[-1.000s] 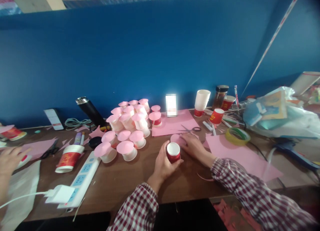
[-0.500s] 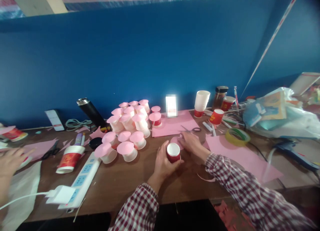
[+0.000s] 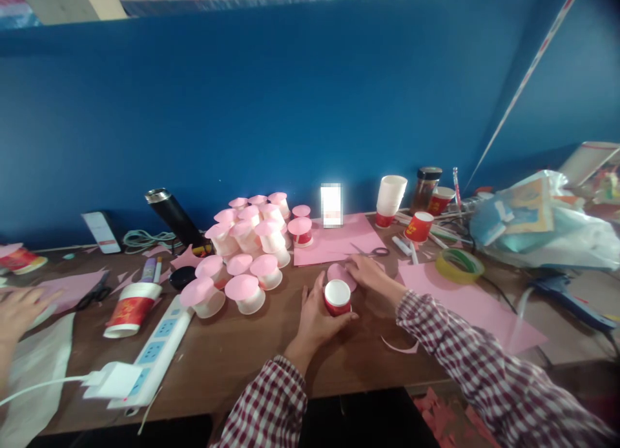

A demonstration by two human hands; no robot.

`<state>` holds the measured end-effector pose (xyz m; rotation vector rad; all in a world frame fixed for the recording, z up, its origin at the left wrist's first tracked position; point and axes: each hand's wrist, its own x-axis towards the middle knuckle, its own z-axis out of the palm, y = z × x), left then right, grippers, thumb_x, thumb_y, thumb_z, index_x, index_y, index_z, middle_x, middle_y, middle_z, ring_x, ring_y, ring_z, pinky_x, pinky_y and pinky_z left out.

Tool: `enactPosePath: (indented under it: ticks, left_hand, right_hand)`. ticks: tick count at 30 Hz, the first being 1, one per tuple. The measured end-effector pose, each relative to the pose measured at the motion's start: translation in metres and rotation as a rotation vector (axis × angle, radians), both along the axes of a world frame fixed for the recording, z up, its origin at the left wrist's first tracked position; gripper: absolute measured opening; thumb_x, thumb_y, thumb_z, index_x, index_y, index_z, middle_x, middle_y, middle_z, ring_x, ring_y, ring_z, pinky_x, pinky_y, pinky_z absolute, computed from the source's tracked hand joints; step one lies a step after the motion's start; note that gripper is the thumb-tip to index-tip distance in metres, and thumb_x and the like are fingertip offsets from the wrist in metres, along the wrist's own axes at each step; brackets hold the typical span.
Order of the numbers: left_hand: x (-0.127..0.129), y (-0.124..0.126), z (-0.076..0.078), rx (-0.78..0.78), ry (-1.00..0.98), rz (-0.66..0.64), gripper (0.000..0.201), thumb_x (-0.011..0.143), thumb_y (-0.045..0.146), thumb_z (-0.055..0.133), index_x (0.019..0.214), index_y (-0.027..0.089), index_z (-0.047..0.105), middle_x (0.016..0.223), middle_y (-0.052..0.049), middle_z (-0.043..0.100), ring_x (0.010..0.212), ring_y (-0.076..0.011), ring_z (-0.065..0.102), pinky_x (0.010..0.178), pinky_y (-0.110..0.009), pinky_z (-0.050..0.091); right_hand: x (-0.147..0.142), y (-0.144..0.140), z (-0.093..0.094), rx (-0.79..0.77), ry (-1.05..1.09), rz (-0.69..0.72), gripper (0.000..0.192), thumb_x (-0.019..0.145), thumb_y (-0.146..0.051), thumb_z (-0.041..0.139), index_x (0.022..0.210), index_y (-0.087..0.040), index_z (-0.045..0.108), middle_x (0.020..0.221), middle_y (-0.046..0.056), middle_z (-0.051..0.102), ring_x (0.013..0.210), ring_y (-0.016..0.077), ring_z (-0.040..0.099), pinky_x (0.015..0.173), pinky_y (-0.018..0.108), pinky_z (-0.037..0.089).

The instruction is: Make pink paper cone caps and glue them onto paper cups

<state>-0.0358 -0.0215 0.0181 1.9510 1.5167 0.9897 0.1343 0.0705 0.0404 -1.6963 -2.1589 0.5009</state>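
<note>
My left hand [image 3: 317, 315] grips a small red paper cup [image 3: 337, 297] with a white inside, standing upright on the brown table [image 3: 242, 351]. My right hand [image 3: 371, 275] pinches a round pink paper disc [image 3: 339, 273] just behind the cup's rim. Left of them is a heap of several upturned white cups topped with pink discs [image 3: 249, 241]. Scissors [image 3: 372, 250] lie on a pink paper sheet [image 3: 336, 239] just beyond my right hand.
A white power strip [image 3: 157, 348] with a plug lies at the front left. Another person's hand [image 3: 19, 309] rests at the far left. A tape roll [image 3: 459, 264], a white cup stack [image 3: 390, 196], a jar [image 3: 425, 186], a black flask [image 3: 174, 217] and plastic bags [image 3: 537, 222] crowd the back and right.
My right hand lifted the pink disc off the table and brought it toward the cup. My left hand kept hold of the red cup.
</note>
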Motion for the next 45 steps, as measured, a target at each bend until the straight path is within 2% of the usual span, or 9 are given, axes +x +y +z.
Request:
enactPosePath:
  ticks: [5,10,20,24,31,39,45]
  left_hand:
    - [0.0,0.0,-0.003,0.02,0.005,0.011,0.099,0.056,0.05,0.075,0.137,0.022,0.026,0.134,-0.013,0.047,0.127,-0.0312,0.038,0.108,-0.057,0.011]
    - [-0.001,0.0,-0.003,0.009,0.008,0.003,0.101,0.056,0.053,0.074,0.138,0.022,0.023,0.135,-0.013,0.046,0.127,-0.031,0.038,0.108,-0.057,0.01]
    - [-0.001,0.001,-0.004,0.001,0.022,0.008,0.102,0.055,0.051,0.075,0.138,0.021,0.024,0.135,-0.014,0.046,0.127,-0.0318,0.038,0.108,-0.057,0.009]
    - [-0.001,0.001,-0.005,0.024,0.009,0.011,0.101,0.054,0.049,0.076,0.137,0.022,0.026,0.133,-0.014,0.048,0.125,-0.0321,0.04,0.108,-0.058,0.011]
    - [-0.001,0.001,-0.004,0.019,0.014,0.012,0.101,0.055,0.053,0.074,0.137,0.021,0.025,0.132,-0.014,0.049,0.125,-0.0311,0.041,0.108,-0.057,0.011]
    - [-0.001,0.002,-0.006,0.025,0.015,0.006,0.1,0.055,0.052,0.074,0.137,0.022,0.025,0.135,-0.014,0.046,0.126,-0.0311,0.04,0.108,-0.057,0.009]
    - [0.0,0.0,0.001,0.007,-0.01,-0.003,0.098,0.055,0.052,0.074,0.137,0.025,0.027,0.134,-0.01,0.048,0.125,-0.0296,0.04,0.108,-0.056,0.01]
  right_hand:
    - [-0.003,0.002,0.003,0.006,0.02,0.006,0.025,0.088,-0.024,0.045,0.102,-0.015,0.063,0.101,0.011,0.069,0.089,0.0202,0.064,0.073,0.026,0.043]
    - [-0.004,0.001,0.006,-0.001,0.035,-0.015,0.024,0.087,-0.022,0.045,0.102,-0.013,0.062,0.101,0.012,0.068,0.089,0.0215,0.063,0.073,0.027,0.043]
    - [-0.01,0.0,0.029,-0.024,0.122,0.007,0.017,0.087,-0.017,0.045,0.092,-0.014,0.061,0.094,0.009,0.067,0.08,0.0164,0.061,0.068,0.023,0.042]
    - [-0.01,-0.001,0.027,-0.064,0.17,-0.003,0.016,0.087,-0.017,0.046,0.089,-0.014,0.062,0.09,0.009,0.068,0.076,0.0157,0.063,0.065,0.022,0.044]
    - [-0.009,0.002,0.019,-0.113,0.271,-0.005,0.019,0.088,-0.02,0.043,0.086,-0.014,0.061,0.072,0.004,0.067,0.059,0.0128,0.06,0.054,0.021,0.043]
    - [-0.007,0.008,0.02,-0.101,0.368,0.008,0.02,0.087,-0.027,0.044,0.077,-0.015,0.057,0.068,0.002,0.064,0.058,0.0122,0.057,0.054,0.021,0.042]
    - [-0.013,0.008,0.014,-0.149,0.438,0.028,0.021,0.086,-0.028,0.044,0.077,-0.015,0.057,0.067,0.002,0.063,0.056,0.0133,0.058,0.05,0.022,0.044]
